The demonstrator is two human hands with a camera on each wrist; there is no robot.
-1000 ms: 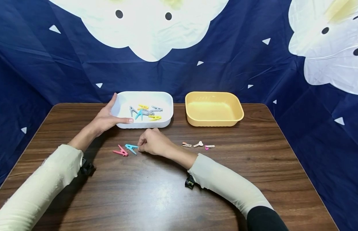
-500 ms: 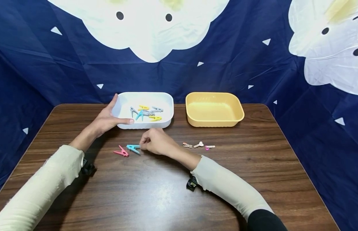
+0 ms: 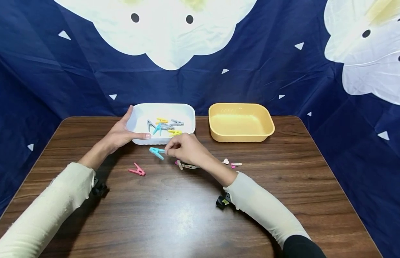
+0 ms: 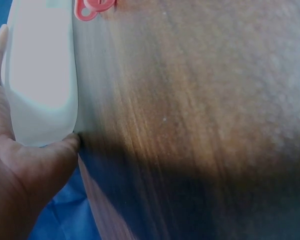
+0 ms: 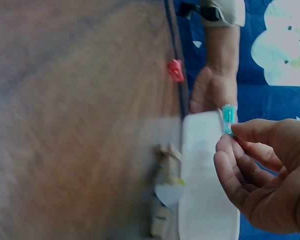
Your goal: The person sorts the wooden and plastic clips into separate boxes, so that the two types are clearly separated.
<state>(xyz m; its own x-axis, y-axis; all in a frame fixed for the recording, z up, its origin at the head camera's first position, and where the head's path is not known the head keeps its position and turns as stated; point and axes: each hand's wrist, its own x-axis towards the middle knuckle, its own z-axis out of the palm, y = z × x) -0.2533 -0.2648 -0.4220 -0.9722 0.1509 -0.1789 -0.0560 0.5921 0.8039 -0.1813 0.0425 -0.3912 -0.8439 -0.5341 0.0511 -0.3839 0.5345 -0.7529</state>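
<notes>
My right hand (image 3: 189,148) pinches a light-blue clothespin (image 3: 156,152) between thumb and fingertip, just in front of the white bin (image 3: 140,116). In the right wrist view the clothespin (image 5: 228,119) juts out past the fingertips. My left hand (image 3: 117,135) grips the bin's left end, its thumb along the front wall and its fingers at the back corner. Inside the bin lie several grey, yellow and blue clothespins (image 3: 163,126). A red clothespin (image 3: 137,170) rests on the table to the left.
Small wooden clothespins (image 3: 189,166) lie in a row below and right of my right hand, partly hidden by its wrist; one carries a white heart (image 3: 225,161), another a pink piece (image 3: 233,165). A yellow bin (image 3: 242,138) stands right of the white one.
My right hand has lifted the light-blue clothespin off the table and brought it up and right, near the bin's front wall. Small wooden clothespins beneath that hand now show. My left hand stays put.
</notes>
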